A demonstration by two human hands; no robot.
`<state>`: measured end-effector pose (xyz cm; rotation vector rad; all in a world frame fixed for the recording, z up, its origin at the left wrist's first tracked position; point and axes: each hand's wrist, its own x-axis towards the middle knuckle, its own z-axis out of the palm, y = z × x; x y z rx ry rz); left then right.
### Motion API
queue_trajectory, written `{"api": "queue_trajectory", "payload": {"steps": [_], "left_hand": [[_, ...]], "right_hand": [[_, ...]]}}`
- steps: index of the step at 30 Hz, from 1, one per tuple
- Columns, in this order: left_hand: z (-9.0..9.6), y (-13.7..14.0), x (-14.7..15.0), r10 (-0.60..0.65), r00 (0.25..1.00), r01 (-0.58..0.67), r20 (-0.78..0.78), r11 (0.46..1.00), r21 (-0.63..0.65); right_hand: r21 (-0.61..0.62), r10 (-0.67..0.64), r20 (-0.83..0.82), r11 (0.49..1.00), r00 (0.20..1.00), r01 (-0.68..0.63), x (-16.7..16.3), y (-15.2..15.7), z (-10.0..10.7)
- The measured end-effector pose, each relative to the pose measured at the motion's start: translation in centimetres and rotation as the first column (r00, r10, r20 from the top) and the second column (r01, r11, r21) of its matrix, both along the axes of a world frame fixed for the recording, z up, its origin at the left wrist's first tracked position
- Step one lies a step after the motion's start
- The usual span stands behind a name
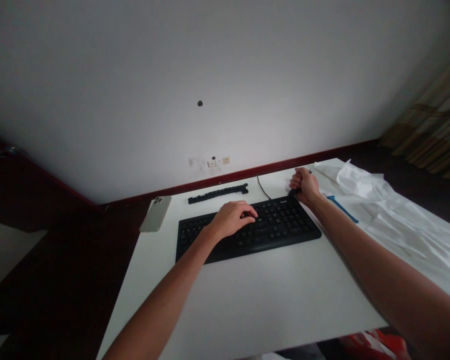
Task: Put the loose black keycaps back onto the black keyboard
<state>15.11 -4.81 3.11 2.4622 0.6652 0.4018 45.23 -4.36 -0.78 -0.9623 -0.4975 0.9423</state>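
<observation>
A black full-size keyboard (281,231) lies across the white table (255,295), its cable running off the back. Above its middle keys is my left hand (233,218), palm down with curved fingers, the fingertips at or just over the keys. At the keyboard's far right corner, my right hand (303,185) is closed in a fist. A small dark thing shows under its fingers, too hidden to name. Behind the keyboard stretches an uneven row of loose black keycaps (218,193).
A phone (156,214) lies camera side up at the table's left edge. Right of my right hand are a blue plastic strip-like tool (343,209) and crumpled white sheeting (386,220). The thin cable (263,188) trails toward the wall, where sockets (219,162) sit low.
</observation>
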Motion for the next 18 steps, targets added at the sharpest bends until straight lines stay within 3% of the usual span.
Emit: {"api": "queue_trajectory", "payload": {"steps": [10, 18], "left_hand": [[0.09, -0.05, -0.08, -0.019, 0.998, 0.024, -0.053, 0.996, 0.084], [-0.27, -0.06, -0.03, 0.002, 1.0, -0.002, -0.01, 0.997, 0.073]], "right_hand": [[-0.005, -0.007, 0.003, 1.0, 1.0, 0.007, 0.06, 0.12, -0.12], [-0.002, -0.008, 0.006, 1.0, 1.0, 0.008, 0.08, 0.17, -0.17]]}}
